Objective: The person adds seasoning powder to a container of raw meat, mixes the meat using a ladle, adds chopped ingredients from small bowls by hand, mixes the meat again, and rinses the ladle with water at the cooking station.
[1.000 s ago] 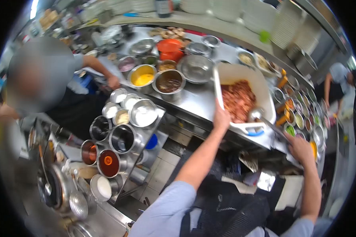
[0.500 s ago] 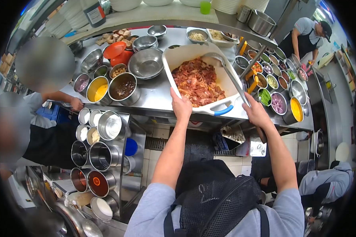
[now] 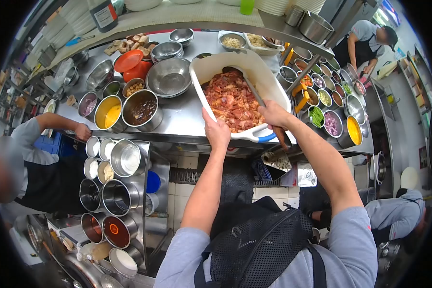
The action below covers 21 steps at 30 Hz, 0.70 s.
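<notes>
My left hand (image 3: pixel 217 129) is closed on the near left rim of a white plastic tub (image 3: pixel 270 79). Raw sliced meat (image 3: pixel 233 103) in a reddish marinade fills the tub's bottom. My right hand (image 3: pixel 274 115) is wrapped round the shaft of a long metal ladle (image 3: pixel 251 86), above the tub's right side. The ladle's wooden handle end sticks out below this hand, past the tub's near edge. Its head rests at the far end of the meat, partly sunk in it. A blue grip (image 3: pixel 267 138) marks the tub's near handle.
Left of the tub stand steel bowls (image 3: pixel 168 77), a pot of brown sauce (image 3: pixel 141 109) and a pot of yellow liquid (image 3: pixel 109 113). Several ingredient containers (image 3: pixel 331 122) crowd the right. A shelf (image 3: pixel 197 18) overhangs the back. Co-workers stand left (image 3: pixel 48 177) and far right (image 3: pixel 362 45).
The ladle's head has come off the tub's right wall and gone left into the meat. My right hand has moved left over the tub. My left hand keeps its hold on the rim.
</notes>
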Motion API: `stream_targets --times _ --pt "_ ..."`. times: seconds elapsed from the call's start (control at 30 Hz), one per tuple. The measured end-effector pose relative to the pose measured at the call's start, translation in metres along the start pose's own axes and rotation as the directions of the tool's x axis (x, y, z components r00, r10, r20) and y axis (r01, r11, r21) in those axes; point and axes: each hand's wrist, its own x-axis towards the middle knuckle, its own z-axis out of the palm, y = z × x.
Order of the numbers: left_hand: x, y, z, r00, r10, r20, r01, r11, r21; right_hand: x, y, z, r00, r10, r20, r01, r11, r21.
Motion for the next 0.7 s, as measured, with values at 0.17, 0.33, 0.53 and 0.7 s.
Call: stream_targets --times 0.17,0.33,0.53,0.7 --pt "0.0 0.001 0.0 0.998 0.035 -0.046 -0.036 0.999 -0.018 -0.041 -0.012 0.02 0.995 -0.07 0.075 0.07 0.998 0.005" --pt "-0.006 0.002 0.001 0.998 0.008 -0.057 -0.008 1.0 0.004 -0.097 -0.025 0.027 0.989 -0.005 0.146 0.006 1.0 -0.011" --pt "-0.017 -0.005 0.003 0.995 0.055 -0.078 -0.057 0.998 -0.015 -0.138 -0.009 -0.02 0.995 0.064 0.072 -0.072 0.99 0.12" --pt "-0.018 -0.002 0.001 0.999 0.025 -0.044 -0.028 0.998 -0.062 -0.069 0.047 -0.007 0.966 -0.174 -0.193 0.124 0.961 -0.247"
